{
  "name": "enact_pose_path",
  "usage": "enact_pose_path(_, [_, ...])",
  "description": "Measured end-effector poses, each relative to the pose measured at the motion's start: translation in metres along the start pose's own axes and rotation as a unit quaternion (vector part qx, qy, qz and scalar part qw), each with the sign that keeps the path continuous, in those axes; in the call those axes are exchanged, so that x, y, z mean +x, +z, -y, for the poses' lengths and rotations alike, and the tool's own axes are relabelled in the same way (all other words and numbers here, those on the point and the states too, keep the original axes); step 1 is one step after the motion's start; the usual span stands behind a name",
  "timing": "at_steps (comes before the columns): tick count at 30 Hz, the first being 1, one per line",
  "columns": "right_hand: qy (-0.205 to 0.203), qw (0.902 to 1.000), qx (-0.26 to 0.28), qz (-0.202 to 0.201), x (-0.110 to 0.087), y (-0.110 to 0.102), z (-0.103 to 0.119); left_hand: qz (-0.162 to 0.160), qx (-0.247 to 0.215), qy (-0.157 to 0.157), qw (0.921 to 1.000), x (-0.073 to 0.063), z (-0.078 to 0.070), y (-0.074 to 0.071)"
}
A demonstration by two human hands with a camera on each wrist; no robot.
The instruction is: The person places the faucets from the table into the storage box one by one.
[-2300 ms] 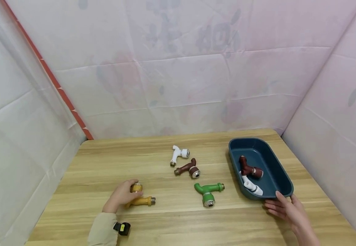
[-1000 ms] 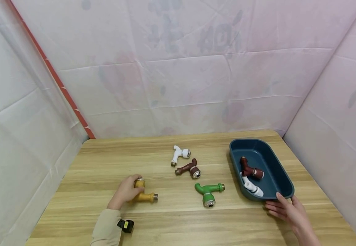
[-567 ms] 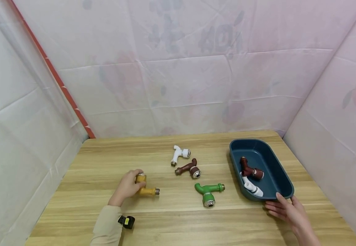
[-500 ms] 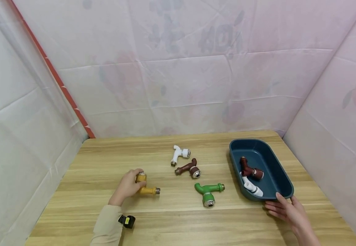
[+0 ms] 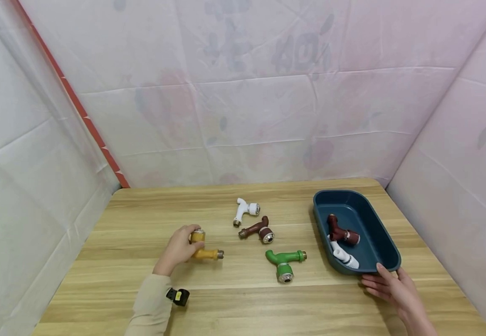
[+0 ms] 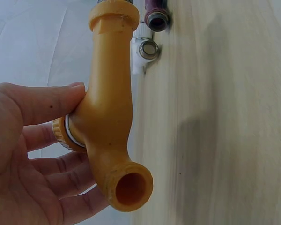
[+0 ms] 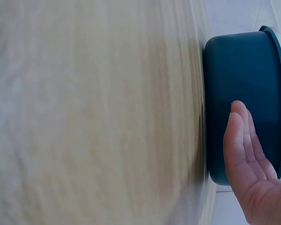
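Note:
My left hand (image 5: 179, 246) grips a yellow faucet (image 5: 207, 254) at the left of the table. In the left wrist view the thumb lies on the faucet body (image 6: 110, 98) and the fingers reach behind it around the ribbed knob; its spout opening faces the camera. A shadow falls on the wood beside it. My right hand (image 5: 398, 289) holds the near right corner of a dark blue basin (image 5: 383, 224), thumb at the rim and fingers along the outer wall. Inside the basin lie a dark red faucet (image 5: 343, 233) and a white faucet (image 5: 343, 255).
Mid-table lie a white faucet (image 5: 243, 211), a brown faucet (image 5: 257, 229) and a green faucet (image 5: 285, 263). They sit between the left hand and the basin. The wooden table (image 5: 243, 308) is bounded by cloth walls (image 5: 243, 116) at the back and sides.
My left hand has moved right and a little farther from me, and the yellow faucet has come along, turning slightly. My right hand and the basin have stayed in place.

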State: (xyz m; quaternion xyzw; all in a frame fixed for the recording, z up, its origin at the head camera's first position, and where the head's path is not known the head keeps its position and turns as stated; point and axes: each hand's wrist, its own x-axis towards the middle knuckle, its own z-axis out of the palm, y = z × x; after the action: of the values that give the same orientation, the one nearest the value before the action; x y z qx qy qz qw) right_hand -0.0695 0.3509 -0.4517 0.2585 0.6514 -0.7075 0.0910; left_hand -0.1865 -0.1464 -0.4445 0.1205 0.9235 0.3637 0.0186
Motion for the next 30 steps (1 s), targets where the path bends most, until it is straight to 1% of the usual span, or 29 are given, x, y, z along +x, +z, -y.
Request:
enact_pose_path(6, [-0.001,1.0000,0.000,0.000,0.002,-0.001,-0.003,-0.002,-0.006,0.005,1.0000,0.004,-0.006,0.000])
enact_pose_path(13, [-0.004,1.0000,-0.003,0.001,0.005,-0.004,-0.006,-0.004,-0.005,0.026,0.9997,0.010,-0.013,0.002])
enact_pose_path(19, [-0.004,1.0000,-0.003,0.001,0.005,-0.004,-0.006,-0.007,-0.009,0.033,0.9994,0.015,-0.020,0.004])
enact_pose_path(30, [-0.005,1.0000,0.004,0.003,0.003,-0.002,-0.003,-0.024,-0.026,0.054,0.9979,0.021,-0.033,0.009])
